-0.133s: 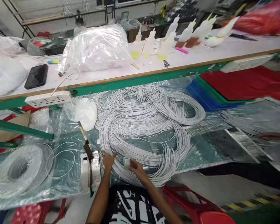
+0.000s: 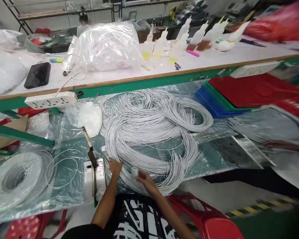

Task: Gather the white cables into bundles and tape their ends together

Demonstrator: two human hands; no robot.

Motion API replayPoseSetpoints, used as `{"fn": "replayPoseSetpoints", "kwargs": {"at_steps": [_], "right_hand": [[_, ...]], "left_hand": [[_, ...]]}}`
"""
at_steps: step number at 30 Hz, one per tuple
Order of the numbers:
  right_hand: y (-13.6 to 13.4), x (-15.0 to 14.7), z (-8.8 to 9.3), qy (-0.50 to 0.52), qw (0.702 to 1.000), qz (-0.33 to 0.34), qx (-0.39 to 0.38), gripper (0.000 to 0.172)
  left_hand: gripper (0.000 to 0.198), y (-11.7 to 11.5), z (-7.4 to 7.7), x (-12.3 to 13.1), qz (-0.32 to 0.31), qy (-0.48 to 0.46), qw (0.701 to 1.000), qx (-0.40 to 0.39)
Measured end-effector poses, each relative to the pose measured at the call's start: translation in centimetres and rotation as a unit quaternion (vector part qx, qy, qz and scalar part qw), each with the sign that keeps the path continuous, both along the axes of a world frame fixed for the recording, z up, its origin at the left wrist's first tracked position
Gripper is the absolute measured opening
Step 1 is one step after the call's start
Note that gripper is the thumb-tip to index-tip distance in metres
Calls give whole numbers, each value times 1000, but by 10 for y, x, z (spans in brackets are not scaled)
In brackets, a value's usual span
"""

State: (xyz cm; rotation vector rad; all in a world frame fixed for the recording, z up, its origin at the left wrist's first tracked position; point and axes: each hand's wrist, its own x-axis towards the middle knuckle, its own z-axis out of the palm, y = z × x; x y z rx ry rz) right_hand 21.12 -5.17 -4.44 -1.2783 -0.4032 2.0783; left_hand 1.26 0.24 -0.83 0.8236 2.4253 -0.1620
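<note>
A large coil of thin white-grey wire (image 2: 147,161) lies on the plastic-covered lower bench, its loose cut ends fanned out at the right. My left hand (image 2: 115,167) grips the coil's near left edge, its fingertips partly hidden against the strands. Just right of it, my right hand (image 2: 146,180) holds a small pale roll of tape (image 2: 135,173) upright between thumb and fingers, over the near part of the coil. More coiled wire (image 2: 194,114) lies behind. Left of my left hand stands a lever cutter (image 2: 94,172) with its handle raised.
A wrapped wire coil (image 2: 16,176) lies at far left. Along the raised shelf (image 2: 129,74) are a phone (image 2: 38,75), a plastic bag (image 2: 109,46) and several squeeze bottles (image 2: 161,44). Red, green and blue sheets (image 2: 239,91) are stacked at right. Another person's arm (image 2: 286,145) reaches in there.
The view has shifted slightly, so the bench scene sits a little further left. Both hands keep nearly the same place on the coil, and the tape roll stays in my right hand.
</note>
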Motion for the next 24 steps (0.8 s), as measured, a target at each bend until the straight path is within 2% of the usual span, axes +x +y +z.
{"fn": "replayPoseSetpoints", "kwargs": {"at_steps": [3, 5, 8, 11, 15, 18, 21, 24], "right_hand": [[-4, 14, 11, 8, 1000, 10, -18, 51], [-4, 25, 20, 23, 999, 16, -22, 49], [-3, 34, 34, 36, 999, 20, -21, 47], [-3, 35, 49, 34, 999, 20, -12, 56], [-3, 31, 73, 32, 999, 16, 13, 73], [-1, 31, 90, 16, 998, 15, 60, 76], [0, 33, 102, -2, 994, 20, 105, 73], [0, 33, 105, -25, 992, 13, 125, 72]], "left_hand": [[68, -13, 1, 12, -2, -40, 999, 0], [66, -26, 9, 13, -12, -84, 996, 8], [54, -44, 30, 5, -31, -163, 985, 43], [45, -59, 55, 4, -45, -272, 956, 99], [58, -76, 83, 25, -42, -393, 903, 167], [63, -82, 102, 42, -35, -398, 890, 220], [45, -80, 118, 50, -43, -356, 887, 291], [32, -72, 130, 55, -72, -309, 881, 351]]}}
